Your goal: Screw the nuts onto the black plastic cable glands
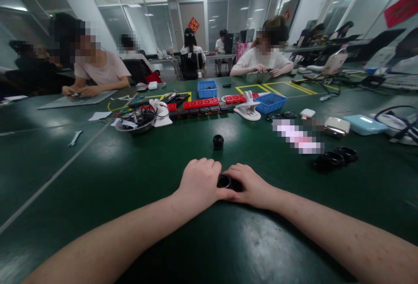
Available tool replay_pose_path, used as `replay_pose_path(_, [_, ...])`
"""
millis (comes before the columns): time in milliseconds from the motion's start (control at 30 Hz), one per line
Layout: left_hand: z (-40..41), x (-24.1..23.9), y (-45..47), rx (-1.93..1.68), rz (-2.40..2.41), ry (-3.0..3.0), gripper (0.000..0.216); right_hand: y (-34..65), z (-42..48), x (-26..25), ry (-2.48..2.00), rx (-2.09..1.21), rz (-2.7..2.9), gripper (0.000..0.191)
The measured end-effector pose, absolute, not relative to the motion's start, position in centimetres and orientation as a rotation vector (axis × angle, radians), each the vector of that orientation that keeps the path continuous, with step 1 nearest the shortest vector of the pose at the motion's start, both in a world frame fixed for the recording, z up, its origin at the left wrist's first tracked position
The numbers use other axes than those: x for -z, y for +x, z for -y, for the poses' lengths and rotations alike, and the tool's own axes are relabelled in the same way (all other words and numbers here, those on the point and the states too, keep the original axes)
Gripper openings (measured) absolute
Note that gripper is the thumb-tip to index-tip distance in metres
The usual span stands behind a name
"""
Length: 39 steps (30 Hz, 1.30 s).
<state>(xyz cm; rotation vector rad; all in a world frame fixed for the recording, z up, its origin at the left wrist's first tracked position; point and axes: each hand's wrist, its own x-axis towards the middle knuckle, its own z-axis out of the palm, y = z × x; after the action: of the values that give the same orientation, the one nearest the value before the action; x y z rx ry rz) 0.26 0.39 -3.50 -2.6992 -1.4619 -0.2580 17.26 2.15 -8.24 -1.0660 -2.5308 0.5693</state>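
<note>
At the middle of the green table, both my hands are closed around black ring-shaped parts. My left hand (200,179) grips a round black ring (224,181) whose opening faces up and towards me. My right hand (251,186) curls around a dark piece (237,185) directly beside that ring; whether the two are joined cannot be made out. My thumbs meet in front of them. Beyond my hands a small black ribbed cylinder (218,142) stands upright. Several similar black rings (336,158) lie together to the right.
Across the table's middle run red and black blocks (200,103), white clips (248,107), blue bins (207,89) and a bowl of cables (137,123). A wrench (75,138) lies left. A light-blue case (365,124) sits right. Two people work opposite.
</note>
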Motion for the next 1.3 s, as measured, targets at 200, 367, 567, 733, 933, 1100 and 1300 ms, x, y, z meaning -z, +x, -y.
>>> replay_pose_path(200, [-0.7, 3.2, -0.4, 0.327, 1.387, -2.922, 0.062, 17.3, -2.1, 8.2, -1.075, -0.577, 2.524, 0.04])
replay_pose_path(367, [-0.9, 1.8, -1.8, 0.406, 1.089, -3.382, 0.036, 17.4, -1.9, 7.8, -1.045, -0.631, 2.542, 0.039])
replay_pose_path(567, [-1.1, 0.6, -2.6, 0.375, 0.915, -3.596, 0.041, 17.7, -1.8, 7.3, -0.931, -0.711, 2.587, 0.041])
replay_pose_path(733, [-0.6, 0.0, -2.1, 0.175, 0.806, -3.633, 0.033, 17.8, -1.6, 6.8, -0.813, -0.795, 2.666, 0.029])
replay_pose_path(933, [0.3, -0.2, -1.6, 0.069, 0.92, -3.529, 0.033, 17.9, -1.5, 6.9, -0.811, -0.783, 2.676, 0.032])
replay_pose_path(1100, [1.1, 0.0, -0.9, 0.067, 1.127, -3.385, 0.029, 17.9, -1.5, 7.1, -0.815, -0.782, 2.664, 0.037])
replay_pose_path(1300, [1.7, 0.4, 0.1, -0.081, 1.248, -3.172, 0.03, 17.8, -1.4, 6.9, -0.823, -0.798, 2.655, 0.035])
